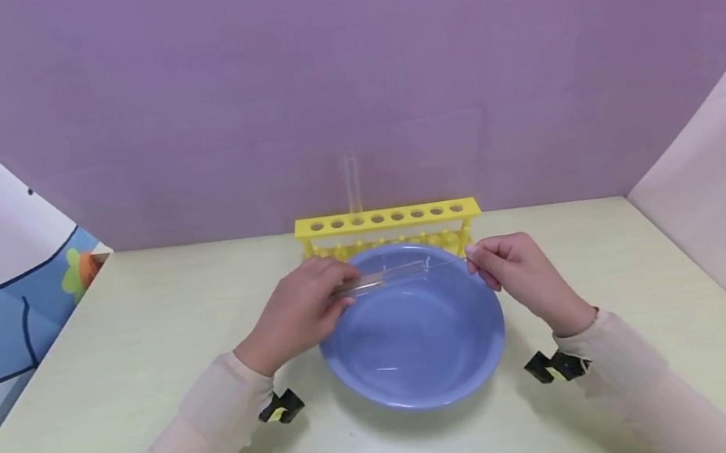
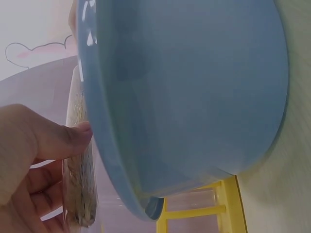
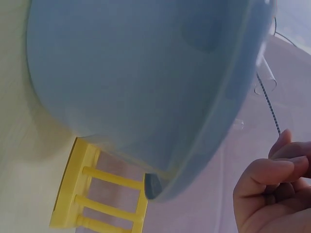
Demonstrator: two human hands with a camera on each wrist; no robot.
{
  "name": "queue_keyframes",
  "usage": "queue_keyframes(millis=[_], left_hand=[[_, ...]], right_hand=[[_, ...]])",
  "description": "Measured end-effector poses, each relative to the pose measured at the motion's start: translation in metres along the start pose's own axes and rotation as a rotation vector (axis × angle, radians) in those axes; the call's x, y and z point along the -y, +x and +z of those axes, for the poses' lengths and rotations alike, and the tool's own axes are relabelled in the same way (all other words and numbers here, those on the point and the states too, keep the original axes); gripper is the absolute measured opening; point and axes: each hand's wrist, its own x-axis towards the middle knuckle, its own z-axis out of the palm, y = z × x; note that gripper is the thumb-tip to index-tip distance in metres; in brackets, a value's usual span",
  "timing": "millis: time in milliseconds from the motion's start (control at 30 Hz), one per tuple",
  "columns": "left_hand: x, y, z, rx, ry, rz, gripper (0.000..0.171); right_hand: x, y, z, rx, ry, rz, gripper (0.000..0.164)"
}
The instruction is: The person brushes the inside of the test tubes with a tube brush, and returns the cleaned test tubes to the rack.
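Tube (image 1: 406,270) nearly level above the basin's (image 1: 411,349) far side, mouth to the right. Brush (image 2: 81,194) inside, its wire (image 1: 449,262) running out of the mouth. On my feeds, left hand (image 1: 304,303) grips the tube's left part, thumb against fingers; right hand (image 1: 522,272), fingers curled, pinches the wire. Rack (image 1: 386,210) just beyond; I see a second tube (image 1: 353,180) upright there, left of centre.

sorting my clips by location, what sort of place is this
Probably a staged tabletop work area: a purple backdrop stands behind a pale table that holds a yellow test tube rack.
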Motion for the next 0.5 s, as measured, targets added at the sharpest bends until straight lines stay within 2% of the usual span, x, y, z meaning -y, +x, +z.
queue_keyframes(millis=[500], left_hand=[[-0.0046,0.0028,0.0017,-0.025,0.021,0.032,0.024]], right_hand=[[0.0014,0.0039,0.0093,-0.018,-0.006,0.006,0.036]])
